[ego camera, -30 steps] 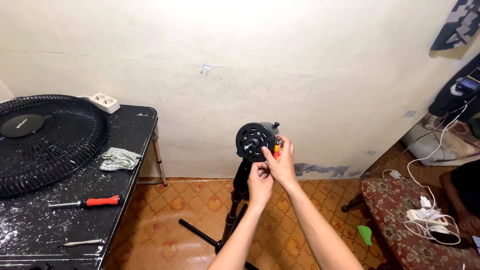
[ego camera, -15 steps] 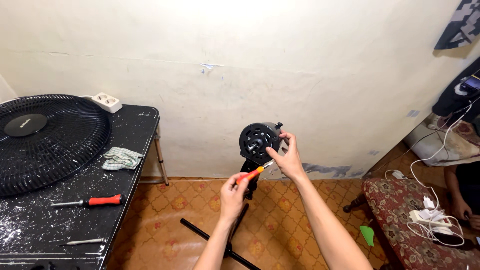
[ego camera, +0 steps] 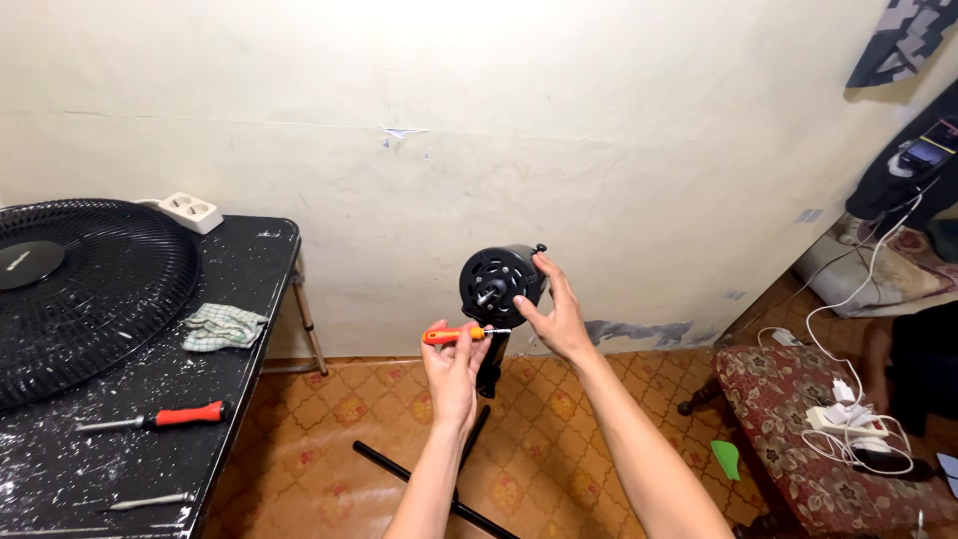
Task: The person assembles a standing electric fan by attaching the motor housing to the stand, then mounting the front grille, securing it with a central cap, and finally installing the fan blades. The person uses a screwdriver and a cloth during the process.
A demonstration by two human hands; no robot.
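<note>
- The left hand (ego camera: pixel 454 367) is raised from the bottom of the view, forearm upright, fingers closed around the orange handle of a small screwdriver (ego camera: pixel 461 335).
- That screwdriver lies almost level, its long axis running left to right, with the metal tip pointing right toward the base of the fan motor (ego camera: pixel 498 282).
- The right hand (ego camera: pixel 555 317) reaches up from the lower right, arm slanting to the left, its fingers spread and gripping the right side of the motor, thumb near the front rim.
- The motor is a black round housing on top of a black stand (ego camera: pixel 489 371), its vented front face turned toward the camera and slightly left, with a short shaft showing in the middle; it sits mid-view in front of the pale wall.
- On the tiled floor below it lies a black rod (ego camera: pixel 419 479).
- To the left, a dark paint-spattered table (ego camera: pixel 230 329) carries a second screwdriver (ego camera: pixel 160 417) with a red handle, a folded cloth (ego camera: pixel 223 325), a black fan grille (ego camera: pixel 90 279) lying flat and a white power strip (ego camera: pixel 188 211) at its far edge.
- At the right, a patterned bench (ego camera: pixel 798 419) holds white chargers and cables (ego camera: pixel 848 419).
</note>
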